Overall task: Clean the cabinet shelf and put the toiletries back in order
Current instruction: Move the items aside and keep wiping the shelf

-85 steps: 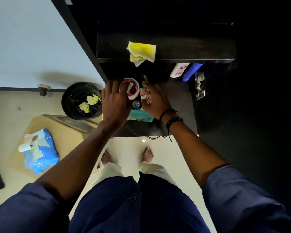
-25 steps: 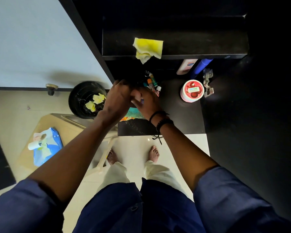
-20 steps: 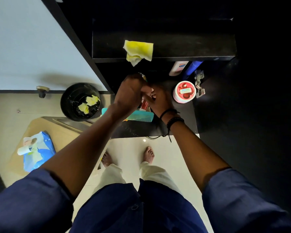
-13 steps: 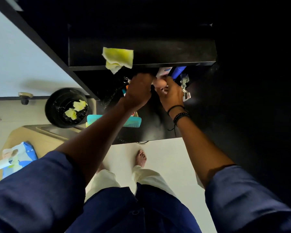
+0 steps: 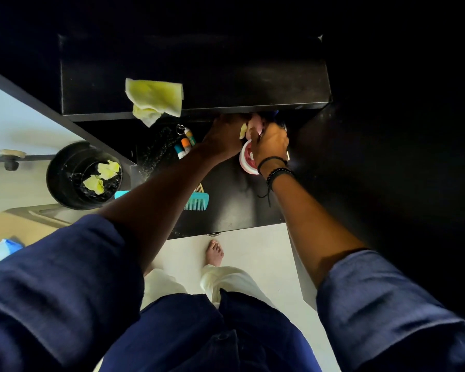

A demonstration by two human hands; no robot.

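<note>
Since your right hand (image 5: pixel 270 145) grips the pink item (image 5: pixel 256 121) upper centre, under the shelf (image 5: pixel 253 76), hold its middle; probably light, slick. Left hand (image 5: pixel 223 138): grip hidden, cannot tell.

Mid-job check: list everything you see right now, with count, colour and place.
cloth: one, yellow, over upper shelf edge
bin: one, black, left of cabinet, two yellow wipes inside
tubes: about three, mixed colours, lower shelf back
comb: one, teal, lower shelf front
jar: one, red and white, lower shelf right
pink item: one, under upper shelf edge, unidentifiable
pack: one, blue, far left
left hand: grip hidden
right hand: grips pink item; black wristbands
</note>
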